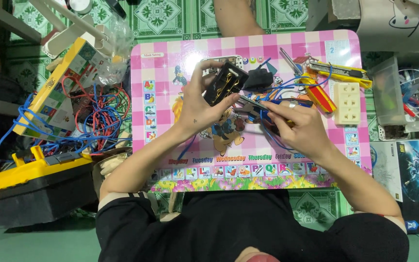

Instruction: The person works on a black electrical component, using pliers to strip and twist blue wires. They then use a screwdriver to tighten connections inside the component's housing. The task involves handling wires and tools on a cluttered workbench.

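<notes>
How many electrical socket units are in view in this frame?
2. A black socket unit, its back open showing brass contacts, is held in the left hand above the pink table. A cream socket plate lies near the table's right edge. Others may be hidden in the clutter.

Flat rectangular box (pixel 415 167) on the floor right of the pink checkered counter (pixel 311 43), dark blue artwork on its face, white side panel. At far left, tilted yellow-edged board (pixel 59 92) covered in small coloured picture squares, under tangled wires.
</notes>
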